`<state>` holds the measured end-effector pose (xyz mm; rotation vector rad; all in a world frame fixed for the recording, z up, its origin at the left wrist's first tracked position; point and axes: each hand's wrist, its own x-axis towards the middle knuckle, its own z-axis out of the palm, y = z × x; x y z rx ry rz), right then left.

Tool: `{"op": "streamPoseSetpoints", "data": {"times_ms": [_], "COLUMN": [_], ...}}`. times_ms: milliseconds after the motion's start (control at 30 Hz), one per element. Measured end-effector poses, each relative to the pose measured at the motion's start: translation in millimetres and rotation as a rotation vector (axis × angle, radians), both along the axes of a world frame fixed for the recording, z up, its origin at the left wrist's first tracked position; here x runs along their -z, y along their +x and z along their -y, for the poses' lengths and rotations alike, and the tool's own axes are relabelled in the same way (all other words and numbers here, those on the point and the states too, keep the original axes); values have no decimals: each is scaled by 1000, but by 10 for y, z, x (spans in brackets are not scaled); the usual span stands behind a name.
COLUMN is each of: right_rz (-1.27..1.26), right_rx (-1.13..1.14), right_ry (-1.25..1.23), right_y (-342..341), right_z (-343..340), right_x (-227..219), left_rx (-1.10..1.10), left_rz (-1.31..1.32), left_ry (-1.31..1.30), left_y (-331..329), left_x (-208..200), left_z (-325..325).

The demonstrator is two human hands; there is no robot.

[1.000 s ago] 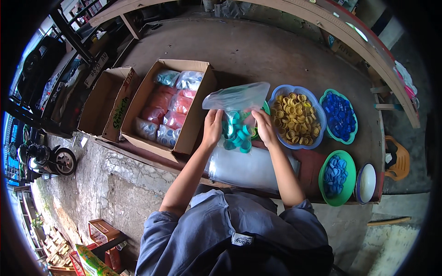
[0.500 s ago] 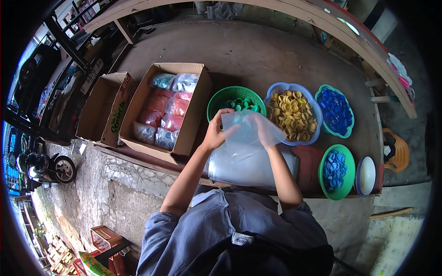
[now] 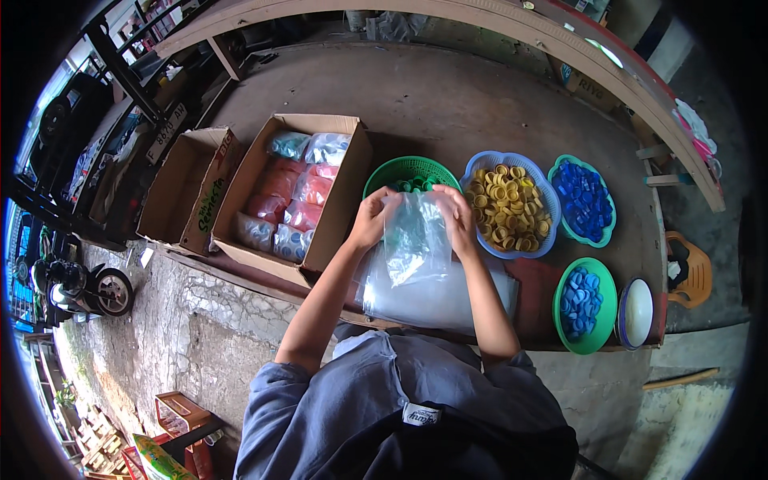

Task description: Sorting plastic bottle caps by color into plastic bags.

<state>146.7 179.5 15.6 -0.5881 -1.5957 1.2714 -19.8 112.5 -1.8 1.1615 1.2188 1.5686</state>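
Observation:
Between my two hands hangs a clear plastic bag (image 3: 418, 244), its upper edge held at both sides. My left hand (image 3: 370, 220) pinches one top corner, and my right hand (image 3: 456, 222) pinches the other. Below it, a stack of flat clear plastic bags (image 3: 436, 298) lies at the table's near edge. Just beyond my hands stands a green basket (image 3: 384, 176) of green caps, partly hidden by the bag. A blue-lilac basket (image 3: 552, 210) of yellow caps sits right of my right hand.
Left stands a cardboard box (image 3: 344, 192) with bags of caps, beside another cardboard box (image 3: 172, 192). To the right are a basket of dark blue caps (image 3: 582, 200), a green bowl of light blue caps (image 3: 580, 304) and a white bowl (image 3: 637, 312). A wooden beam (image 3: 448, 10) crosses behind.
The bag has swung from slanting across my right hand to hanging straight down between both hands. My fingers now grip its two upper corners.

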Motion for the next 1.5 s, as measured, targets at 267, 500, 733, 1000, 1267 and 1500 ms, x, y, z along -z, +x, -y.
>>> {"op": "streamPoseSetpoints", "data": {"times_ms": [267, 500, 733, 1000, 1267, 1500], "right_rz": [17, 223, 293, 192, 216, -52], "right_rx": [-42, 51, 217, 312, 259, 280], "right_ry": [28, 148, 73, -239, -352, -571], "right_y": [195, 596, 554, 292, 256, 295], "right_z": [-3, 571, 703, 526, 376, 518], "right_x": [-149, 365, 453, 392, 415, 559], "left_rx": [-28, 42, -64, -333, -331, -398], "left_rz": [-148, -534, -569, -287, -164, 88], "left_ry": [88, 91, 83, -197, -254, -190], "left_y": [18, 230, 334, 469, 382, 532], "left_x": [-83, 203, 243, 405, 464, 303], "left_z": [51, 676, 757, 535, 377, 542]}}
